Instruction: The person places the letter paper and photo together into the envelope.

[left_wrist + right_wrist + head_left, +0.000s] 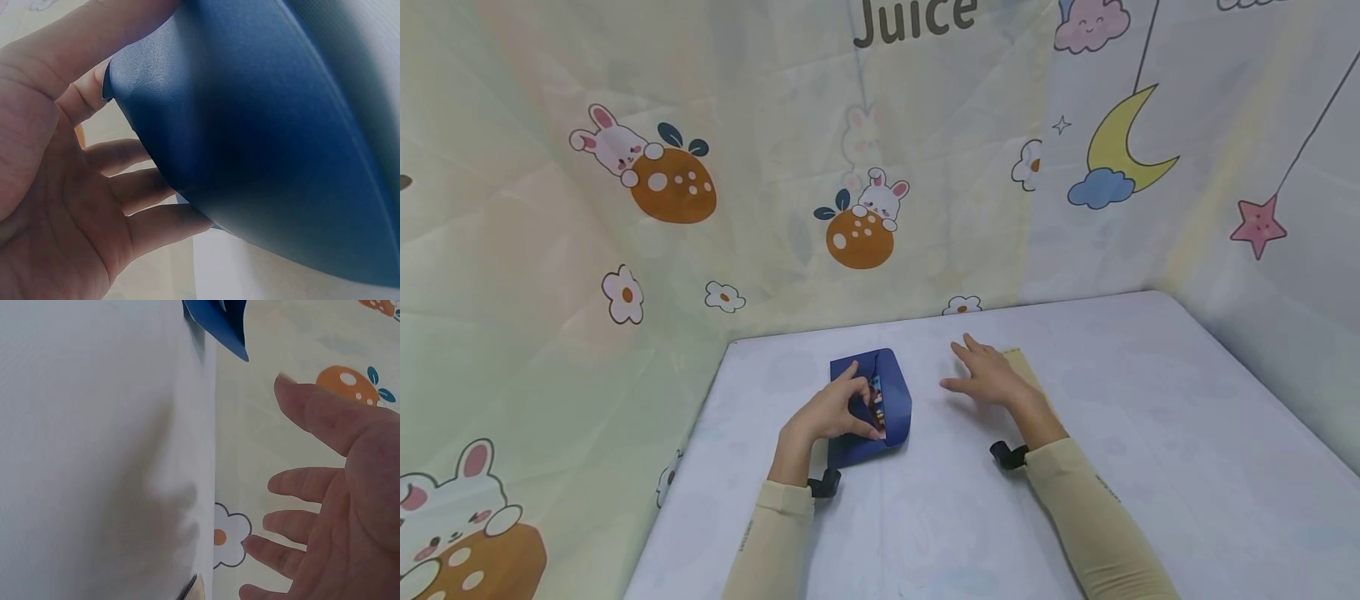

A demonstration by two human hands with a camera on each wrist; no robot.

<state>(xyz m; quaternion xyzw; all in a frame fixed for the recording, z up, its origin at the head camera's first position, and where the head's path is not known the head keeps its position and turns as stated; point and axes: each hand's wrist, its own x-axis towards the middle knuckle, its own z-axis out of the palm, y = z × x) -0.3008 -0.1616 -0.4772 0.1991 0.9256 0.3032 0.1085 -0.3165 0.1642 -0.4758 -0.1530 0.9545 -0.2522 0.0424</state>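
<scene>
A dark blue envelope (pixel 859 450) lies on the table with its flap (pixel 897 400) spread out to the right. Inside its mouth a colourful printed piece (pixel 877 404) shows in part. My left hand (pixel 835 408) grips the envelope's edge at the mouth, thumb and fingers bent around it. In the left wrist view the fingers (pixel 169 225) of that hand pass behind the bowed blue paper (pixel 250 137). My right hand (pixel 988 373) hovers right of the envelope, fingers spread, holding nothing. The right wrist view also shows this hand (pixel 337 506) apart from the envelope's corner (pixel 225 328).
A pale yellow flat piece (pixel 1021 367) lies beneath my right hand and forearm, mostly hidden by them. The white table (pixel 925 533) ends at printed cloth walls (pixel 760 167) at the back and sides. Black wrist mounts (pixel 826 483) sit at both cuffs.
</scene>
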